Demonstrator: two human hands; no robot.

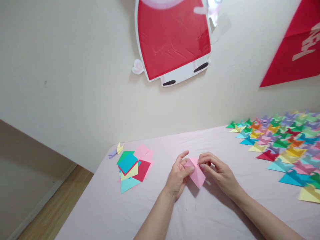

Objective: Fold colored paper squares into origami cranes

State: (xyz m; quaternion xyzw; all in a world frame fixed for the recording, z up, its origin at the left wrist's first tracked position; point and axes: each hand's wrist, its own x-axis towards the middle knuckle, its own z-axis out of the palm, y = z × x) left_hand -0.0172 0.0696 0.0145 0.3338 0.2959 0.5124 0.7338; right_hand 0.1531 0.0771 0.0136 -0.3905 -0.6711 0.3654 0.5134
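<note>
A pink sheet of origami paper [197,176], partly folded with a crease down its middle, is held up between my two hands above the cloth. My left hand [178,176] grips its left side, thumb on the front face and the index finger stretched out behind. At the upper right corner, my right hand [217,170] pinches the paper between thumb and fingers. The lower tip of the paper points down toward me. Part of its upper edge is hidden by the right fingertips.
Loose coloured paper squares [133,168] lie in a pile on the left. Behind them are small yellow and purple folded pieces [120,147]. Rows of folded paper birds [282,143] fill the right side. A pale cloth [100,206] covers the surface, which meets a wall [87,83].
</note>
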